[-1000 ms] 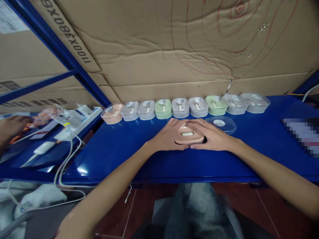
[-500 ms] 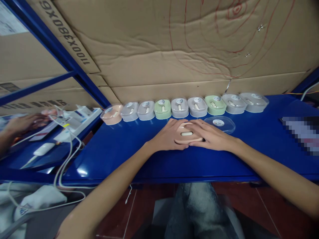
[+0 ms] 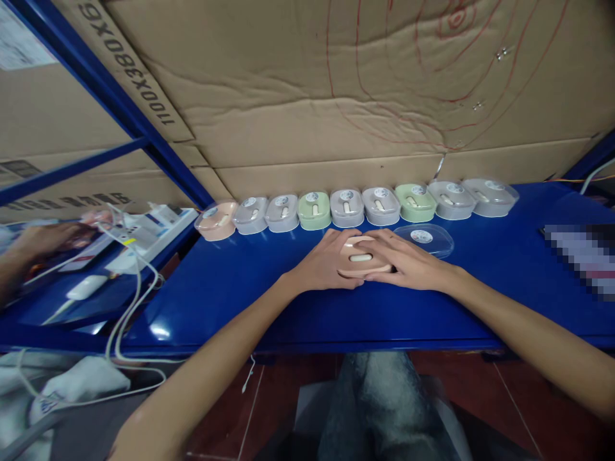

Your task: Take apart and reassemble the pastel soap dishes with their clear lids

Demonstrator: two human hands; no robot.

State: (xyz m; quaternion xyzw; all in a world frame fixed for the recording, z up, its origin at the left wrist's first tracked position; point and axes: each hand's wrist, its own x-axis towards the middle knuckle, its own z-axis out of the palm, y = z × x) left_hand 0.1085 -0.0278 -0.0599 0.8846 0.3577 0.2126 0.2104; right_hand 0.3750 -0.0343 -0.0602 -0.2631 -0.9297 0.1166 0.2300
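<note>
Between my two hands is a small peach-coloured rounded case [image 3: 353,264] with a pale oblong piece in its top face. My left hand [image 3: 323,261] wraps its left side, thumb along the near edge. My right hand [image 3: 408,259] closes round the right side, its fingers over the top. Just behind my right hand lies a clear plastic lid [image 3: 435,242] with a round sticker. A row of similar cases under clear lids runs along the back, among them a peach one [image 3: 216,221], a green one [image 3: 314,211] and a grey one [image 3: 346,209].
The blue table [image 3: 230,301] backs onto a cardboard wall [image 3: 288,128]. At the left are a white power strip [image 3: 154,240], looping cables [image 3: 137,282] and another person's hand [image 3: 45,240]. A blurred-out flat object [image 3: 583,262] lies at the right edge.
My hands and the peach case stay almost in the same place. The other person's hand at the left has shifted slightly.
</note>
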